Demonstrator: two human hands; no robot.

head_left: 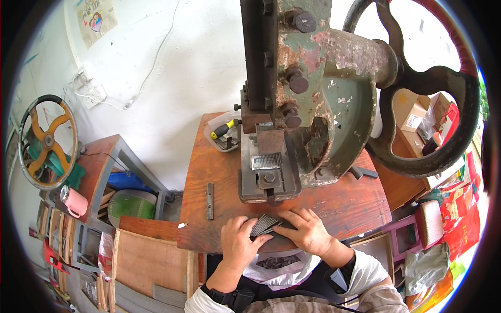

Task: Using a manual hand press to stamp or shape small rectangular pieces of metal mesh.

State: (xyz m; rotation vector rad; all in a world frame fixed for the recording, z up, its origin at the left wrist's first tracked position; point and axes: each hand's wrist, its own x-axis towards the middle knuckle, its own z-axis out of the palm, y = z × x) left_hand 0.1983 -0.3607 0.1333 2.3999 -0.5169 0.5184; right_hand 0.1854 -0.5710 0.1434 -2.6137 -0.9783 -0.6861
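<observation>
Over the front edge of the wooden table, my two hands meet at a small bundle of dark grey ribbed metal strips (pixel 263 225). My left hand (pixel 237 242) pinches the bundle from the left between thumb and fingers. On the right side my right hand (pixel 308 233) touches the same strips with curled fingers and thumb. Just beyond stands the press, with a metal die block (pixel 270 177) on its base; a ribbed metal piece (pixel 266 161) lies in it under the ram. Below my hands, a white bag (pixel 284 276) holds many dark metal pieces.
A flat metal bar (pixel 210 201) lies on the table (pixel 209 156) left of the press. Behind it sits a plastic tub (pixel 228 143) with a yellow-black screwdriver (pixel 224 129). The press's big handwheel (pixel 459 125) reaches out right. A pink mug (pixel 74 202) stands on a side bench.
</observation>
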